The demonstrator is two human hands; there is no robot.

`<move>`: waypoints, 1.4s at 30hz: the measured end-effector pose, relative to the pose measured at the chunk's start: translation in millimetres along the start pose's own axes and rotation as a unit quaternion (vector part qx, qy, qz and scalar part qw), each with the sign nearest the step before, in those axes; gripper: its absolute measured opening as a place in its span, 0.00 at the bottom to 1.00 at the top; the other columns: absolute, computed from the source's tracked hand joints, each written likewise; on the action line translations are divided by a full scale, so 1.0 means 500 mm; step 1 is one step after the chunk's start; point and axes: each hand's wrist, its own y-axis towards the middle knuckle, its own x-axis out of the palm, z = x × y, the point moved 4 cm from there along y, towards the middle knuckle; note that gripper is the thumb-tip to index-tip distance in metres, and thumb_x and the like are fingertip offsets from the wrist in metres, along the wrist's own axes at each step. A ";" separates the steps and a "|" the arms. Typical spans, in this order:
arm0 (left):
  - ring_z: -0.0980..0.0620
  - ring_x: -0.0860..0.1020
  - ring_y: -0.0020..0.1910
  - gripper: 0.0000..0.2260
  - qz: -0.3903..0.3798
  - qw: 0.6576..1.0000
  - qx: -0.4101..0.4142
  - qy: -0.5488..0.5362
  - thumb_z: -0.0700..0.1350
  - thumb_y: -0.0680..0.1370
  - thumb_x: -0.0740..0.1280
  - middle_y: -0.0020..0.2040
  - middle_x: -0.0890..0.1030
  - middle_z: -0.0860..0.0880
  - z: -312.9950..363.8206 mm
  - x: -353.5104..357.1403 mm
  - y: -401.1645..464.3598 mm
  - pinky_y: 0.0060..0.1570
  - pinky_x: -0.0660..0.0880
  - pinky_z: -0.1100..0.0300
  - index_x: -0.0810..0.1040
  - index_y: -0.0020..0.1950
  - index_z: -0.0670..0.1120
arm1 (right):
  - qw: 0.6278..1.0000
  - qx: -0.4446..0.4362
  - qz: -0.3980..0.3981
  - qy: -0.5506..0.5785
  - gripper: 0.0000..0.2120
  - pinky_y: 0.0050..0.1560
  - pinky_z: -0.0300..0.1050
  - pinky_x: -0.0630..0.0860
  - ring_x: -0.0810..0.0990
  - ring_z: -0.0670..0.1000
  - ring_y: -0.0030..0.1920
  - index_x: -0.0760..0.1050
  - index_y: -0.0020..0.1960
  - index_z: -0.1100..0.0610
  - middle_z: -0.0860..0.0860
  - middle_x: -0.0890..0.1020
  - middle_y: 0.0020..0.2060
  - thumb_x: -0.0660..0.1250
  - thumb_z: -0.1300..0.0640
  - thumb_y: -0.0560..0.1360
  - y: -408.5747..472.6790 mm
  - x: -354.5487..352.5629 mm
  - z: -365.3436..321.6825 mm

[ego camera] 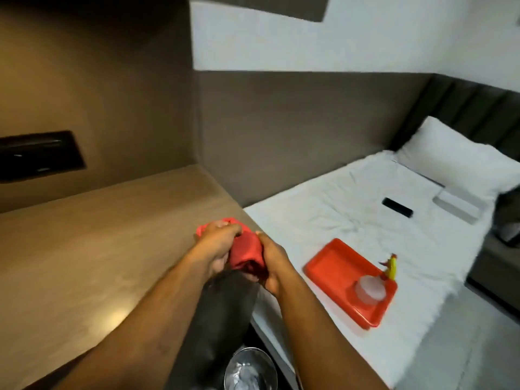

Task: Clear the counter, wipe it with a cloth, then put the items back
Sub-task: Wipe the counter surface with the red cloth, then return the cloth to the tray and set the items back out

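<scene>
A bunched red cloth (pixel 245 252) is held between both hands over the right end of the wooden counter (pixel 92 249). My left hand (pixel 218 246) grips its upper left part and my right hand (pixel 271 263) grips its lower right part. On the white bed (pixel 351 204) to the right lies a red tray (pixel 334 266) with a clear round container (pixel 368 288) in its near corner and a small yellow and red item (pixel 391 266) at its edge. A black remote (pixel 397 207) and a grey box (pixel 457 205) lie farther up the bed.
A dark chair back (pixel 222 313) stands between counter and bed, under my arms. A metal waste bin (pixel 250 370) sits on the floor below. A black recessed panel (pixel 39 154) is in the wall left of the counter. A white pillow (pixel 461 161) lies at the bed's head.
</scene>
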 end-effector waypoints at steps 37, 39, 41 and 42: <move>0.41 0.75 0.63 0.19 -0.170 0.819 -0.074 0.542 0.40 0.75 0.67 0.66 0.76 0.41 -0.504 0.699 0.493 0.63 0.73 0.49 0.74 0.66 0.41 | 0.943 0.007 0.265 -0.204 0.13 0.56 0.56 0.76 0.80 0.63 0.52 0.78 0.57 0.63 0.62 0.82 0.52 0.63 0.61 0.74 0.568 -0.776 0.152; 0.43 0.73 0.66 0.21 -0.176 0.830 -0.072 0.524 0.41 0.75 0.68 0.68 0.74 0.42 -0.466 0.676 0.463 0.66 0.70 0.51 0.73 0.68 0.42 | 0.943 -0.007 0.261 -0.206 0.17 0.61 0.57 0.74 0.78 0.63 0.58 0.76 0.62 0.63 0.62 0.80 0.58 0.63 0.60 0.75 0.539 -0.753 0.129; 0.45 0.72 0.67 0.21 -0.175 0.840 -0.071 0.509 0.42 0.75 0.68 0.68 0.74 0.43 -0.416 0.641 0.423 0.66 0.70 0.52 0.73 0.68 0.42 | 0.942 -0.031 0.252 -0.220 0.21 0.68 0.55 0.69 0.74 0.61 0.65 0.72 0.68 0.63 0.61 0.76 0.65 0.64 0.59 0.76 0.502 -0.720 0.096; 0.46 0.72 0.66 0.21 -0.174 0.843 -0.066 0.505 0.43 0.76 0.68 0.68 0.74 0.44 -0.387 0.621 0.402 0.66 0.70 0.53 0.73 0.68 0.42 | 0.940 -0.042 0.246 -0.232 0.23 0.69 0.54 0.67 0.72 0.61 0.67 0.70 0.69 0.64 0.61 0.74 0.67 0.64 0.59 0.76 0.480 -0.701 0.077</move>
